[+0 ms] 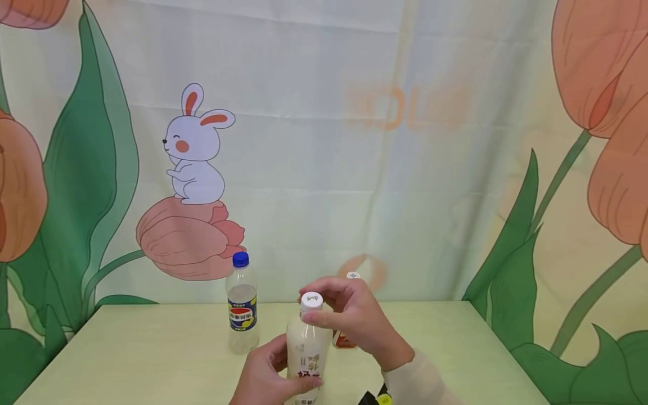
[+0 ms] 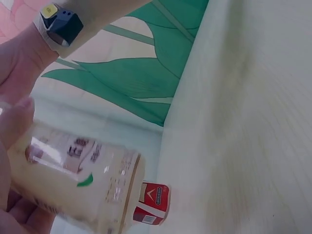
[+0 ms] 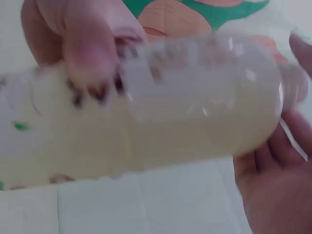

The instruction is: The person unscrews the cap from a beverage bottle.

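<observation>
A bottle of milky drink (image 1: pixel 307 343) stands upright before me in the head view. My left hand (image 1: pixel 270 371) grips its lower body, thumb across the printed front. At the top, my right hand (image 1: pixel 354 315) has its thumb and fingers around the white cap (image 1: pixel 311 300). In the left wrist view the bottle (image 2: pixel 78 170) shows its printed side and base, with parts of the left hand (image 2: pixel 12 146) at the frame's edge. The right wrist view has the bottle (image 3: pixel 170 112) across it, blurred, the right hand (image 3: pixel 278 180) at the neck.
A clear bottle with a blue cap and blue label (image 1: pixel 242 309) stands on the table (image 1: pixel 167 349) at the left. Behind my right hand is another bottle with a red label (image 1: pixel 345 340), partly hidden. A curtain (image 1: pixel 304 169) printed with flowers and a rabbit hangs behind.
</observation>
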Action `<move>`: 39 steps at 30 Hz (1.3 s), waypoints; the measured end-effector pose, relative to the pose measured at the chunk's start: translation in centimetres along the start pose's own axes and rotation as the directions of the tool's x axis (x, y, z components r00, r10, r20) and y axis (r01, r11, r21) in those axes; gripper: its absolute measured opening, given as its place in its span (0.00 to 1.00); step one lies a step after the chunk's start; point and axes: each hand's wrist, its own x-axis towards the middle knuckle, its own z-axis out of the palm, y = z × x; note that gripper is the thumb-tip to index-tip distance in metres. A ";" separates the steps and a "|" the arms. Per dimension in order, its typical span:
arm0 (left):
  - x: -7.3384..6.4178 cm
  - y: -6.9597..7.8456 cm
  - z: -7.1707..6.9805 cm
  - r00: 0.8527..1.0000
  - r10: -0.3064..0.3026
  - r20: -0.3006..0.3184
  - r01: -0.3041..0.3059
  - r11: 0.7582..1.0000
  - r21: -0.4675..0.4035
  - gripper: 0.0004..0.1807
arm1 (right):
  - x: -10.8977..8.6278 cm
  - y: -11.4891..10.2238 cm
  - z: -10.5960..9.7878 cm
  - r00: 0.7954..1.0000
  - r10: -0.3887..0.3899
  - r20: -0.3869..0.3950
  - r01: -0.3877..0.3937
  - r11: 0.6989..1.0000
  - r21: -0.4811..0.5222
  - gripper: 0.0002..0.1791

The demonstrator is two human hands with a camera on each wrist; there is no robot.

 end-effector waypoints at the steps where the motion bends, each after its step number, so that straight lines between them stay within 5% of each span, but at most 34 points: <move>1: 0.0 0.0 0.1 1.000 0.001 -0.032 0.000 1.000 0.015 0.40 | -0.1 -0.1 0.4 0.998 0.015 -0.067 -0.017 1.000 -0.019 0.16; 5: 0.0 0.0 0.5 0.995 -0.005 -0.100 0.010 0.999 0.049 0.40 | -0.4 -0.7 1.7 0.949 0.095 -0.302 -0.137 0.983 -0.123 0.14; 9: 0.1 0.1 0.6 0.995 -0.029 -0.099 0.034 0.998 0.044 0.43 | -0.4 -1.0 1.9 0.928 0.094 -0.359 -0.171 0.967 -0.189 0.11; 13: 0.2 0.1 0.3 0.998 -0.017 -0.061 0.019 1.000 0.025 0.42 | -0.2 -1.0 1.2 0.961 0.091 -0.260 -0.136 0.978 -0.159 0.11; 17: 0.3 0.0 0.0 1.000 0.006 -0.008 -0.006 1.000 -0.007 0.41 | 0.0 -0.6 0.0 0.995 0.078 -0.065 -0.084 0.993 -0.084 0.12; 20: 0.3 0.0 -0.1 1.000 0.009 0.015 -0.009 1.000 -0.017 0.41 | 0.1 -0.3 -0.6 0.996 0.056 0.063 -0.053 0.997 -0.050 0.14; 23: 0.2 -0.1 0.0 1.000 -0.001 0.017 0.002 1.000 -0.023 0.42 | 0.2 -0.3 -0.7 0.993 0.063 0.102 -0.060 0.998 -0.035 0.16; 27: 0.2 -0.2 0.1 1.000 -0.015 0.007 0.016 0.999 -0.029 0.42 | -0.1 -0.7 0.2 0.989 0.135 -0.066 -0.139 0.988 -0.072 0.19; 32: 0.2 -0.3 0.3 1.000 0.017 -0.006 -0.017 1.000 -0.020 0.39 | -0.5 -1.8 1.8 0.907 0.219 -0.360 -0.281 0.951 -0.130 0.21; 35: 0.2 -0.2 0.3 1.000 0.025 -0.008 -0.025 1.000 -0.016 0.39 | -0.6 -2.2 2.2 0.891 0.214 -0.400 -0.291 0.946 -0.144 0.20; 39: 0.3 -0.1 0.1 1.000 0.003 0.000 -0.003 1.000 -0.014 0.42 | -0.6 -2.0 1.7 0.926 0.168 -0.339 -0.236 0.957 -0.170 0.15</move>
